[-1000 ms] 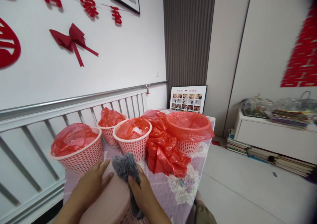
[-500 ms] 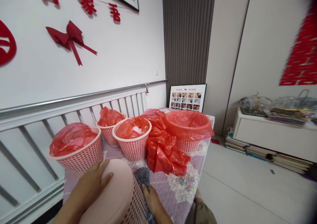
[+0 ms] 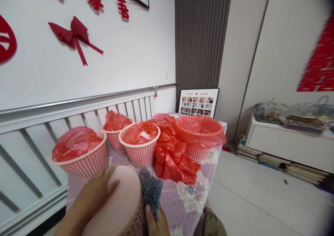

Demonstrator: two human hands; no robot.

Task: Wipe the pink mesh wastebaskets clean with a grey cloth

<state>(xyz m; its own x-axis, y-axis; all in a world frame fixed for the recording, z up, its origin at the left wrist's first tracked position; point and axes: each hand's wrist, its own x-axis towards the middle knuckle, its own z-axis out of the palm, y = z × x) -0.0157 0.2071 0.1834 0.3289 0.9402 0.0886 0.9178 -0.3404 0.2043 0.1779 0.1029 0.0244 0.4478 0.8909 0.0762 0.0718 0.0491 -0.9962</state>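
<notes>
A pink plastic wastebasket (image 3: 122, 201) with a perforated wall lies tilted close to me, its solid bottom facing up. My left hand (image 3: 99, 192) grips it, thumb on the bottom and fingers over the far edge. Against the basket's right side, my right hand (image 3: 158, 225) holds a grey fuzzy cloth (image 3: 151, 190); part of the cloth is hidden behind the basket. Beyond stand three pink baskets with red bags in them: a left one (image 3: 86, 168), a back one (image 3: 116, 140) and a middle one (image 3: 141, 152).
Crumpled red plastic bags (image 3: 174, 159) lie beside a fourth lined basket (image 3: 199, 138) on the flowered tablecloth (image 3: 180, 203). A white radiator (image 3: 31, 152) runs along the left. To the right stands a white cabinet (image 3: 284, 138) with books under it.
My right hand has moved down and nearer along the basket's side, and more of the grey cloth shows. The left hand keeps its hold. The view has shifted slightly.
</notes>
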